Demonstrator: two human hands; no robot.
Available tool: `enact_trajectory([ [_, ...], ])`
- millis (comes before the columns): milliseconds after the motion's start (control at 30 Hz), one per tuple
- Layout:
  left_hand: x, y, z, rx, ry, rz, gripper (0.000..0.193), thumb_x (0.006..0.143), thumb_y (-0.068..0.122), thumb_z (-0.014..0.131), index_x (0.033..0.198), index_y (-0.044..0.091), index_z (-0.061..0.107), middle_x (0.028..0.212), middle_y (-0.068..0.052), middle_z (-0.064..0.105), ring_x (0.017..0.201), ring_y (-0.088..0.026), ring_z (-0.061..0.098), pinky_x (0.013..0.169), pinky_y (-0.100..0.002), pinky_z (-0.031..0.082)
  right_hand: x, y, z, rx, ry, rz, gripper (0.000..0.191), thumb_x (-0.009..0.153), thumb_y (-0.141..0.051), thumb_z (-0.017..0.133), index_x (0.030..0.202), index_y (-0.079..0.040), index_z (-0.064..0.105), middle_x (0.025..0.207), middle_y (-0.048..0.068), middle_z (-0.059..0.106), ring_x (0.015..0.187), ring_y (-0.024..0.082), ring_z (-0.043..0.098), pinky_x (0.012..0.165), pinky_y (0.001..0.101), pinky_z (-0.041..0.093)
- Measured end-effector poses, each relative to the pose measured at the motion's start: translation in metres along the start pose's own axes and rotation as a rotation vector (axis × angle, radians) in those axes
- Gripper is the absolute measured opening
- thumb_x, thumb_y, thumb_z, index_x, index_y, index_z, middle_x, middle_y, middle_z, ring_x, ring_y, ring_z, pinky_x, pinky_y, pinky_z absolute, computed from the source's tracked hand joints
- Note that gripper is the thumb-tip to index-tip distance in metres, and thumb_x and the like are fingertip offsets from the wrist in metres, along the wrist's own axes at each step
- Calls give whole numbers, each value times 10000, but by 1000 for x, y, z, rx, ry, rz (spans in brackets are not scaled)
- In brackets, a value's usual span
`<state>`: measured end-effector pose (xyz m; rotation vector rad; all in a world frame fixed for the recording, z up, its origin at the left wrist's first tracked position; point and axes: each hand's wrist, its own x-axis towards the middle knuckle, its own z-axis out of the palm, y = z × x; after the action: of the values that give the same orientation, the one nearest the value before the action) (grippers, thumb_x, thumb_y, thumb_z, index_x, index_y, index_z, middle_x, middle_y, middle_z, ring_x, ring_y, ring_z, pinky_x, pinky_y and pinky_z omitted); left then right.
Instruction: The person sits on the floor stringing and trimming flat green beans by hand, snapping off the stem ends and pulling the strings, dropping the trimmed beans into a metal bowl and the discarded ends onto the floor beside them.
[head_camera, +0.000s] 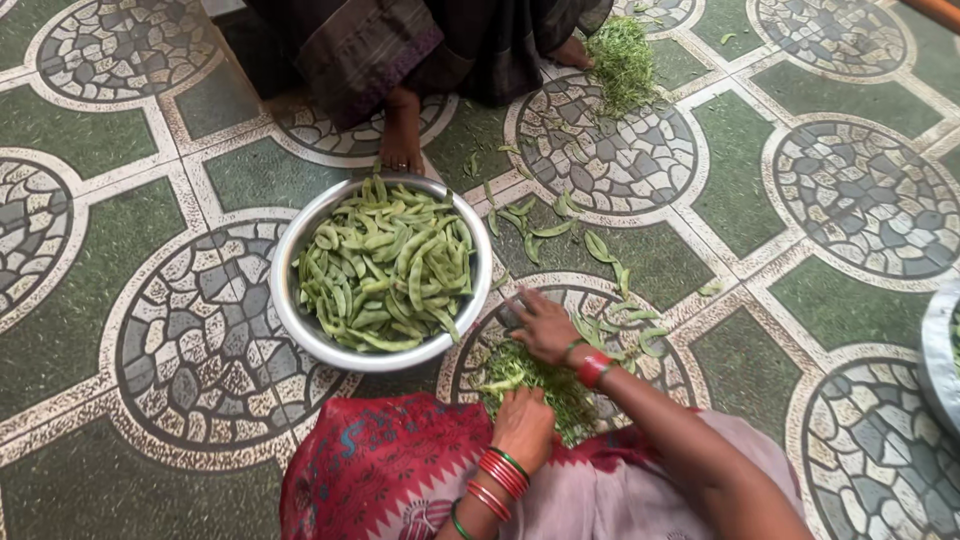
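A round steel bowl (300, 330) full of green bean pods stands on the patterned tile floor. To its right lies a small heap of green trimmings (540, 385). My right hand (542, 326) rests flat on the floor at the far edge of that heap, fingers spread. My left hand (524, 424) is curled over the near side of the heap; whether it grips anything I cannot tell. Both wrists wear red and green bangles. Loose pods (555, 228) lie scattered on the floor past my right hand.
Another person sits opposite, a bare foot (402, 135) touching the floor just beyond the bowl. A second pile of green scraps (622, 62) lies near that person. A steel rim (938, 355) shows at the right edge. My lap is covered in red patterned cloth (385, 465).
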<state>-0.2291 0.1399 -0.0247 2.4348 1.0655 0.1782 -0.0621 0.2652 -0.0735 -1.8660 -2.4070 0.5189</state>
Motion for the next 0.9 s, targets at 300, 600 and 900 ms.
enact_trajectory([
  [300, 61, -55, 13, -49, -25, -7, 256, 751, 210, 819, 832, -27, 767, 1049, -230, 648, 1081, -382, 587, 957, -494, 435, 177, 65, 12, -603, -11, -127, 514, 1111, -535, 429, 1519, -222, 443, 1783, 141, 152, 1673, 354, 118, 1336, 508, 98],
  [600, 121, -108, 87, -73, -126, 38, 149, 768, 118, 705, 826, 18, 800, 1094, -230, 666, 1124, -372, 597, 975, -503, 436, 333, 87, -7, -158, 37, 100, 838, 931, -567, 456, 1633, -180, 212, 1695, 123, 42, 1549, 271, 21, 1214, 542, -14],
  [900, 151, -134, 119, -79, -208, 3, 290, 669, 279, 758, 746, -1, 766, 968, -179, 621, 1053, -347, 577, 906, -433, 421, 388, 156, -11, -218, 318, 330, 887, 971, -671, 429, 1600, -70, 257, 1687, 169, 162, 1572, 357, 96, 1220, 613, 60],
])
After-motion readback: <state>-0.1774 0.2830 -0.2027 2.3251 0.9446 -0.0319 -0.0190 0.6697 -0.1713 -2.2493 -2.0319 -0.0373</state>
